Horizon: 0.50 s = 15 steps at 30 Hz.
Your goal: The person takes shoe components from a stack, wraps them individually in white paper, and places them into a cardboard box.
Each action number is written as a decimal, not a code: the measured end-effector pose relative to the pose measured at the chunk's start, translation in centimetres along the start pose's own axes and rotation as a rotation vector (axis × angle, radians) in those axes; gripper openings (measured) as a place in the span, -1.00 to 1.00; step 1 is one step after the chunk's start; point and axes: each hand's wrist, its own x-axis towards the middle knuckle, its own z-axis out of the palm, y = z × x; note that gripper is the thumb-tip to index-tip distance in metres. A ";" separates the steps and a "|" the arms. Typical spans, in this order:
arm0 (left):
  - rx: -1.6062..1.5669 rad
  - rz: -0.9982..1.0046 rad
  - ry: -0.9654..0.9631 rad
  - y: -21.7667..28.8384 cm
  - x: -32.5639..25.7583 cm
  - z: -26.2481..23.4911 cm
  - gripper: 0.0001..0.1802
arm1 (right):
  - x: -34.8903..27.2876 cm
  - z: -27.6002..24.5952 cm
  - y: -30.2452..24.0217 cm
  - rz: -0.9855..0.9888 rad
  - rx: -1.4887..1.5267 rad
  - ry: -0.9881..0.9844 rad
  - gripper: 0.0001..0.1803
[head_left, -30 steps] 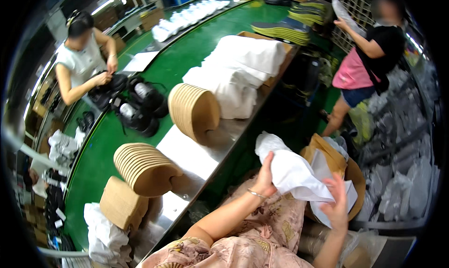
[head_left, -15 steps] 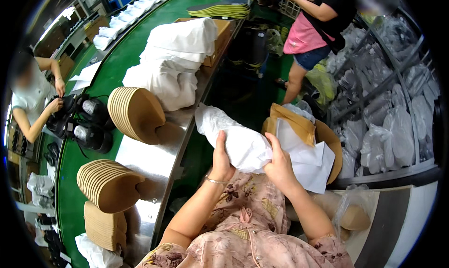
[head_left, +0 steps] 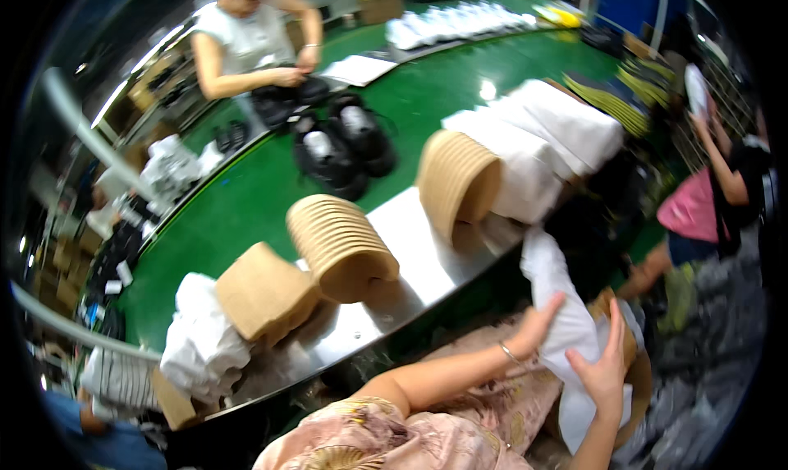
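Note:
An elongated bundle of crumpled white paper (head_left: 561,283) is held between my two hands, over my lap and off the edge of the work surface. My left hand (head_left: 535,332) presses along its left side, fingers stretched upward. On the other side my right hand (head_left: 602,366) cups the bundle's lower part, thumb apart from the fingers. Below the hands lie flat white paper sheets (head_left: 581,421) with brown paper (head_left: 636,388) around them.
Stacks of curved brown cardboard inserts (head_left: 341,244) line the metal ledge (head_left: 410,232) beside a green conveyor (head_left: 254,199). White wrapped bundles (head_left: 525,154) and black shoes (head_left: 328,154) sit beyond. A co-worker (head_left: 246,51) handles shoes across the belt; another person (head_left: 722,191) stands at right.
My view has swung left, so the scene sits further right and tilted. The paper bundle stays between my hands, now narrower and more upright; my right hand's fingers have spread more.

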 end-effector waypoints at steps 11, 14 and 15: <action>-0.047 0.086 0.043 -0.3 -0.3 0.3 -0.26 | 0.6 4.7 -0.6 0.007 -0.134 -0.053 0.20; -0.060 0.041 0.052 0.6 -0.8 0.4 -0.26 | 0.4 4.7 -0.7 -0.006 -0.165 -0.059 0.15; -0.080 0.050 0.048 0.6 -0.7 0.5 -0.26 | 0.2 4.8 -0.4 -0.013 -0.192 -0.052 0.15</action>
